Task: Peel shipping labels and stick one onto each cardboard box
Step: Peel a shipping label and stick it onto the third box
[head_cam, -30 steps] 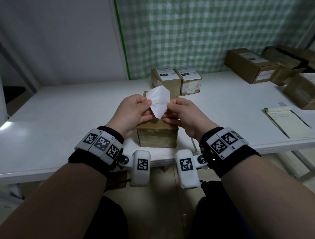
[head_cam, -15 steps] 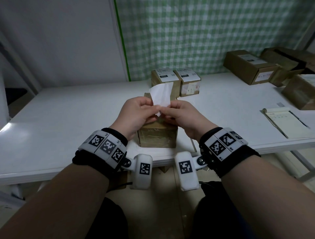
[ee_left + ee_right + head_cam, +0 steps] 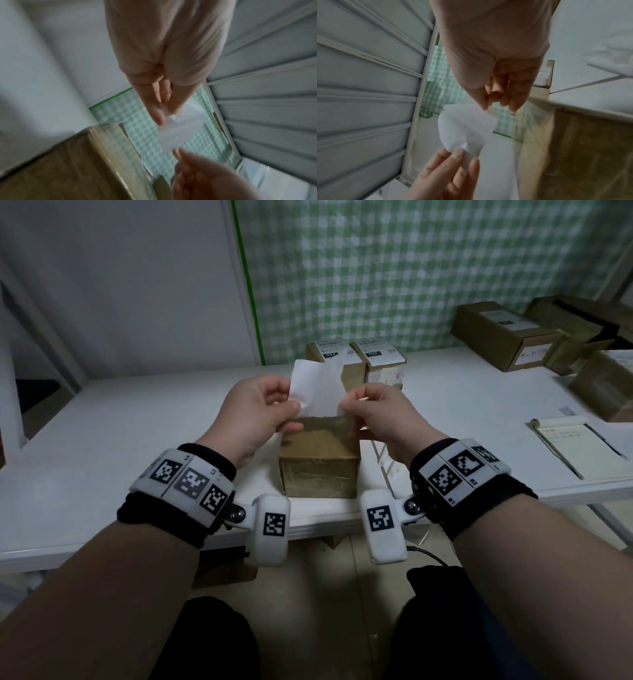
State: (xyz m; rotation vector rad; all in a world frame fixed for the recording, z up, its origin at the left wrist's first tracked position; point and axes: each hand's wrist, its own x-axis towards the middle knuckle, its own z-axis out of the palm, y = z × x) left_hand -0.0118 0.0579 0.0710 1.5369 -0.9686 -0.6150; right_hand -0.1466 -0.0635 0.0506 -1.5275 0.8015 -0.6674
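A white label sheet (image 3: 317,392) stands upright above a plain brown cardboard box (image 3: 318,467) near the table's front edge. My left hand (image 3: 294,402) pinches the sheet's left edge and my right hand (image 3: 345,405) pinches its right edge. The left wrist view shows my left fingertips (image 3: 160,119) closed on a corner of the label sheet (image 3: 181,128), with the box (image 3: 68,169) below. In the right wrist view my right hand (image 3: 498,108) pinches the label sheet (image 3: 462,128) beside the box (image 3: 582,155). The printed side is hidden from me.
Two small boxes with labels on top (image 3: 334,356) (image 3: 378,356) stand just behind. Several larger cardboard boxes (image 3: 503,337) fill the back right of the white table (image 3: 102,440). A notepad (image 3: 568,446) lies at the right front. A green checked curtain hangs behind.
The sheet turned from a tilted diamond to upright and rose slightly. Both hands shifted their pinch to its lower side edges and moved a little apart.
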